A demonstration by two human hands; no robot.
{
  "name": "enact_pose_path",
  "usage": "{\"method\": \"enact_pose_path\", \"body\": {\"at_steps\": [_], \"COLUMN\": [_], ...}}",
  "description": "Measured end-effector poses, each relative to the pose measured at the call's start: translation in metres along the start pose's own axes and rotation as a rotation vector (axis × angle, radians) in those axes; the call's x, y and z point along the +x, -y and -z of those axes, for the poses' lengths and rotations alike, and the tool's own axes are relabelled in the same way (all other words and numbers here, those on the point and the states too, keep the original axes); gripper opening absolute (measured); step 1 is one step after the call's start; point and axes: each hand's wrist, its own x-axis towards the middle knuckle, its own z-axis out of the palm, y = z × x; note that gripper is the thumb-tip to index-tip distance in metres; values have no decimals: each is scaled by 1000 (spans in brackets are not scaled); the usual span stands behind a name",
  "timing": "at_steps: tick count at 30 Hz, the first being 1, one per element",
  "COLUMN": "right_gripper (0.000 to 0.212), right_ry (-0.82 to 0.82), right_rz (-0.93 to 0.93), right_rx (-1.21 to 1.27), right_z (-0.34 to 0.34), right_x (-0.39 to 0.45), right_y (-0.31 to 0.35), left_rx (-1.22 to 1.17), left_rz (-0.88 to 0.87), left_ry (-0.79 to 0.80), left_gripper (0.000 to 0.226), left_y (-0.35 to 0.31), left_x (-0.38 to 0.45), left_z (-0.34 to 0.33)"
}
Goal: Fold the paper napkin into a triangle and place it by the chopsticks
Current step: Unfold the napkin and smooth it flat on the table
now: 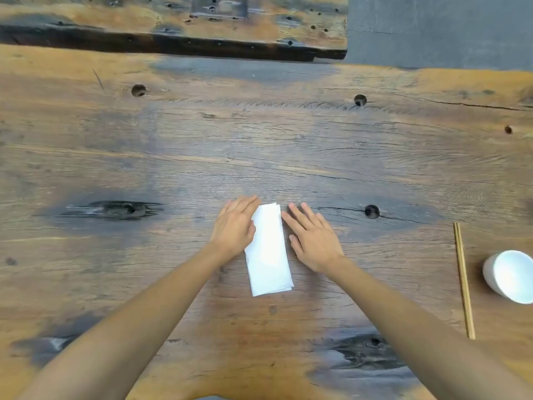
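Observation:
A white paper napkin [268, 252] lies flat on the wooden table [259, 145] as a long folded rectangle, its length running away from me. My left hand [235, 226] rests flat on the napkin's upper left edge, fingers together and extended. Just to the napkin's right, my right hand [313, 239] lies flat on the table, fingertips touching or almost touching the napkin's right edge. Neither hand grips anything. A pair of wooden chopsticks [463, 280] lies far to the right, pointing away from me.
A small white bowl [509, 275] sits right of the chopsticks at the frame's edge. The table has several dark knot holes [372, 211]. A wooden bench or plank [173, 30] runs behind the table's far edge, with grey floor [438, 30] beyond.

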Motion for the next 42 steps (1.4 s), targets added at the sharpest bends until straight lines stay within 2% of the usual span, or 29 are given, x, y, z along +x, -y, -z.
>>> {"method": "enact_pose_path", "body": {"at_steps": [4,17,21,29,35,42], "right_gripper": [58,56,56,54,54,55], "right_ry": [18,-68,-90,-121,-88,-27], "right_rz": [11,32,32,19,20,-1], "right_rx": [3,-38,-30,-28,-30,-42], "right_z": [-6,-23,-26,-29,-25,-20], "right_x": [7,10,10,9,9,4], "right_y": [-7,-11,-12,-11,-10,-6], "left_rx": [-71,-214,-247,-341,-329,-271], "left_rz": [38,107,98,-37,-170,-280], "left_ry": [-56,38,57,-24,18,-38], "left_gripper": [52,49,39,14,15,12], "left_y": [-2,-5,-4,8,23,47], "left_x": [13,44,46,36,17,-12], "left_z": [-2,-1,2,9,26,43]}}
